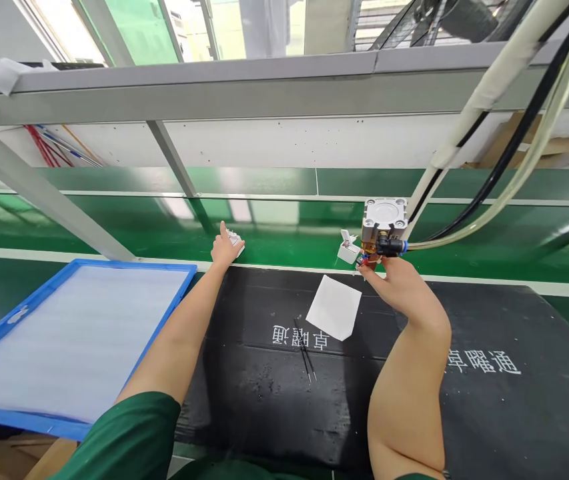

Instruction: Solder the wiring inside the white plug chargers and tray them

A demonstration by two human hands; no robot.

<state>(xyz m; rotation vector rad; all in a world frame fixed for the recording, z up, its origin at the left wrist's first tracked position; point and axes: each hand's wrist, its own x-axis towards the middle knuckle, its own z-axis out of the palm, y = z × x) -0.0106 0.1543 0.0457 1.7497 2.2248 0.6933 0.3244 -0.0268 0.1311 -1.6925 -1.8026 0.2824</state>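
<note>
My left hand (225, 251) is at the bench's far strip, fingers closed on a small white piece (235, 241), one finger pointing up. My right hand (397, 283) is closed around the lower end of an air-powered tool (385, 215), which has a square silver cylinder, a black fitting and hoses. A tiny red and white part (363, 261) shows by my right thumb; the fingers behind the tool are hidden. Just left of the tool sits a small white box-like piece (348, 250). Between my arms, a white sheet (334, 307) and black tweezers (305, 350) lie on the black mat (264, 413).
On the left lies a blue-framed tray (79, 333) with a whitish bed. Thick hoses (509, 167) rise to the upper right from the tool. A grey rail (264, 93) crosses above the bench, with slanted posts below it. Brown cardboard (534, 143) lies at the back right.
</note>
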